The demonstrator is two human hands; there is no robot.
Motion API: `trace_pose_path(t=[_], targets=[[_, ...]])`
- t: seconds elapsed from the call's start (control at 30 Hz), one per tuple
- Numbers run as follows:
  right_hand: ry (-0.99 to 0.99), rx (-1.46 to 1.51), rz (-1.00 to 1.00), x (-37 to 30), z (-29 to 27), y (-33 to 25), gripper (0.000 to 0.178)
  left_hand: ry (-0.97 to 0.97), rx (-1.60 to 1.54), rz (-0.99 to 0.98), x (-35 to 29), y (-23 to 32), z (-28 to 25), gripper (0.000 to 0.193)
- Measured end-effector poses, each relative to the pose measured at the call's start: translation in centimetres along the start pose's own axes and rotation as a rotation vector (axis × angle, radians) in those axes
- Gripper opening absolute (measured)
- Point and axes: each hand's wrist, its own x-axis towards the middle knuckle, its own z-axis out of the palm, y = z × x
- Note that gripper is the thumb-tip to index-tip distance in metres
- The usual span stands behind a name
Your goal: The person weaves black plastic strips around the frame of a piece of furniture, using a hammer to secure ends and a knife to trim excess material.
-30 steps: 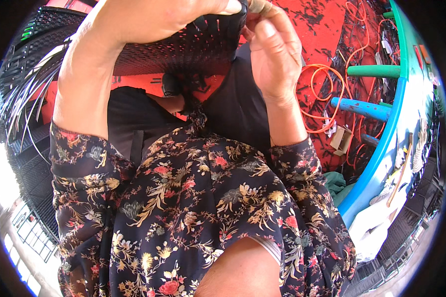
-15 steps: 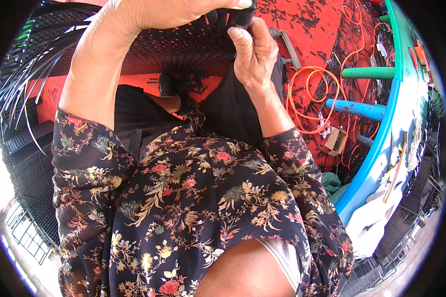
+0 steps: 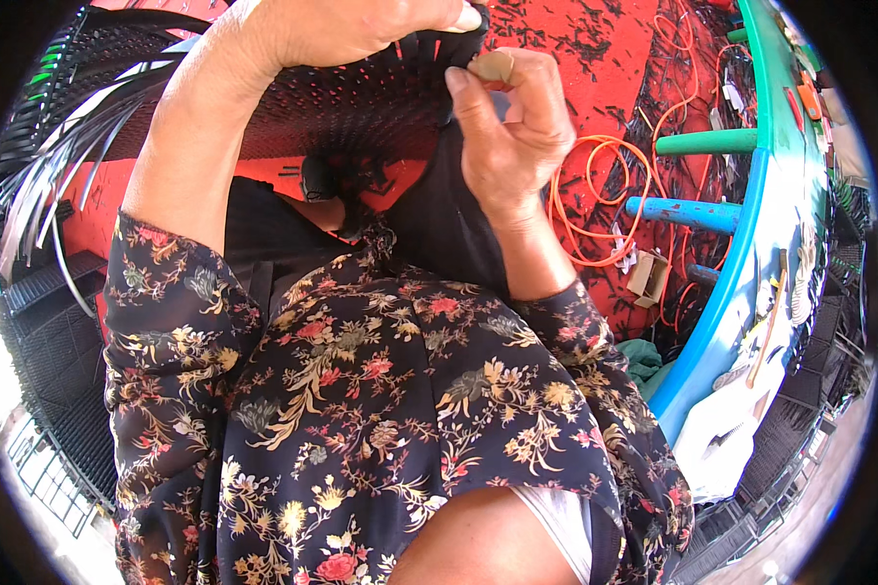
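A black woven wicker piece (image 3: 351, 107) with an open lattice stands in front of me at the top of the view. My left hand (image 3: 351, 29) reaches across its upper edge, thumb and fingers closed on the rim near the right end; part of the grip is cut off by the picture's edge. Just right of that rim is my right hand (image 3: 522, 136), fingers curled in and thumb close to the forefinger. A tan patch (image 3: 493, 66) shows at the forefinger's tip; whether it is a wrapping or a held piece I cannot tell. Long loose black strips (image 3: 88, 127) fan out at the left.
Red floor covering (image 3: 590, 93) carries scattered black offcuts. An orange hose (image 3: 556, 219) lies coiled at the right, near a small cardboard box (image 3: 647, 280). A blue and green curved table (image 3: 741, 234) with colored legs stands at the right edge. Dark woven panels (image 3: 59, 341) are at the left.
My right hand has drawn back slightly down and right from the wicker rim, and the tan patch now shows. The left hand stays at the rim. The view has shifted a little.
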Motion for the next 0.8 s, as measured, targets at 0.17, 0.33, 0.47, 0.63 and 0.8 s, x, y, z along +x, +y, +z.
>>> trace_pose_path(t=[0.17, 0.33, 0.47, 0.63, 0.8], targets=[[0.062, 0.695, 0.444, 1.3, -2.8, 1.2, 0.007, 0.031, 0.115, 0.052, -0.6, 0.5, -0.1, 0.013], [-0.046, 0.576, 0.598, 0.6, -5.3, 2.2, 0.008, 0.033, 0.105, 0.046, -0.6, 1.1, -0.1, 0.013], [-0.175, 0.543, 0.636, -0.3, -5.5, 2.1, 0.008, -0.009, -0.001, -0.016, -0.8, 0.6, -0.4, 0.013], [-0.279, 0.487, 0.773, -1.6, -4.7, 1.0, 0.007, -0.013, -0.006, 0.003, -0.4, -0.6, -0.2, 0.013], [-0.209, 0.532, 0.605, -2.5, -2.8, -0.5, 0.011, -0.046, -0.045, -0.035, 0.0, -0.6, -0.4, 0.013]])
